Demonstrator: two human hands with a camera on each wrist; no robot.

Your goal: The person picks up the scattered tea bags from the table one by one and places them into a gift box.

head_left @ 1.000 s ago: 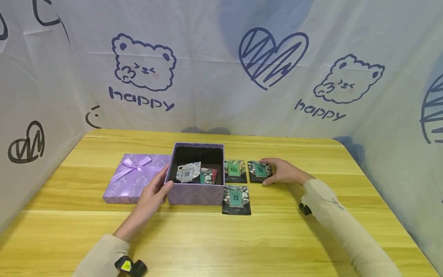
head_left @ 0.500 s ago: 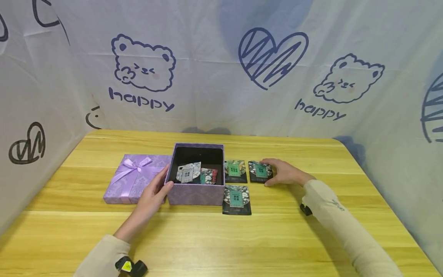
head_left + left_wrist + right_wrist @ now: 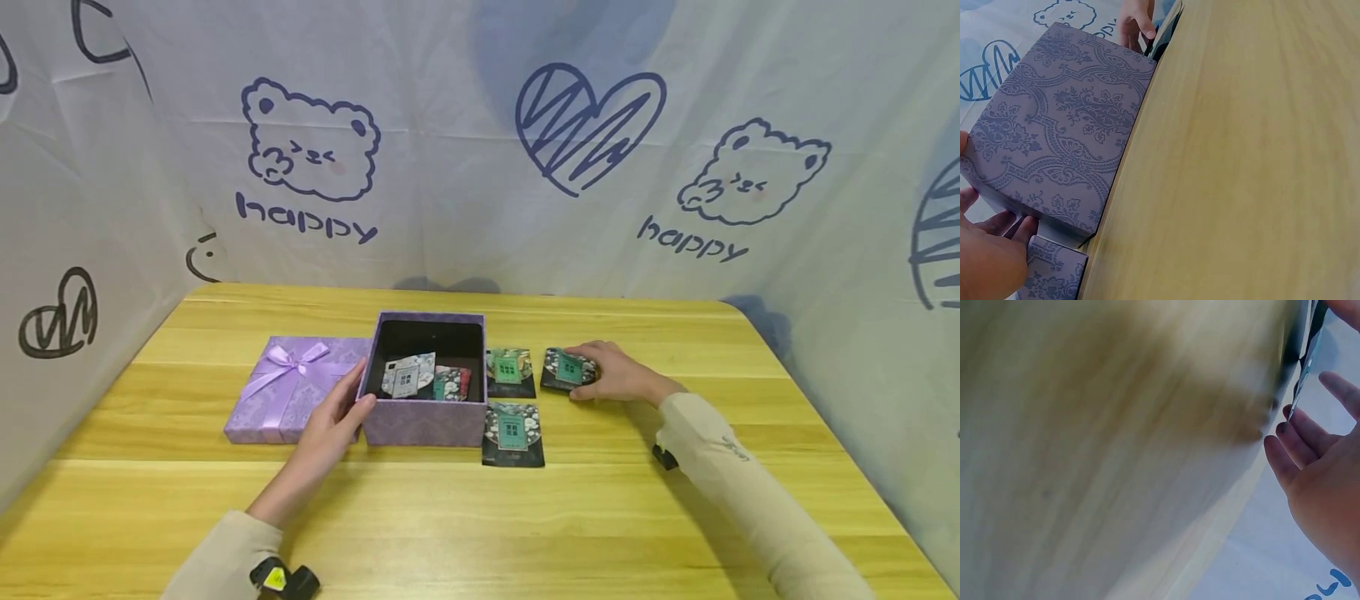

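Observation:
My left hand [image 3: 333, 425] grips the near left corner of a purple patterned gift box [image 3: 426, 423], thumb at the rim and fingers along the side. Inside the box lie a pale printed sachet [image 3: 408, 377] and a red and green one [image 3: 452, 383]. On the right, my right hand [image 3: 617, 373] pinches a dark floral sachet with a green label [image 3: 567, 368], thumb at its near edge and fingers at the far side. The right wrist view shows this sachet [image 3: 1305, 378] edge-on between thumb and fingers, its near edge slightly off the table.
A purple lid with a ribbon bow [image 3: 296, 392] lies left of the box. Beside the box's right wall lie a green-labelled sachet [image 3: 510, 372] and a teal-labelled one [image 3: 513, 435]. A white printed cloth [image 3: 450, 167] hangs behind the wooden table [image 3: 480, 525].
The sachet under my right hand has shifted slightly right and its near edge has risen, as the fingers close on it. My left hand and the box stay put.

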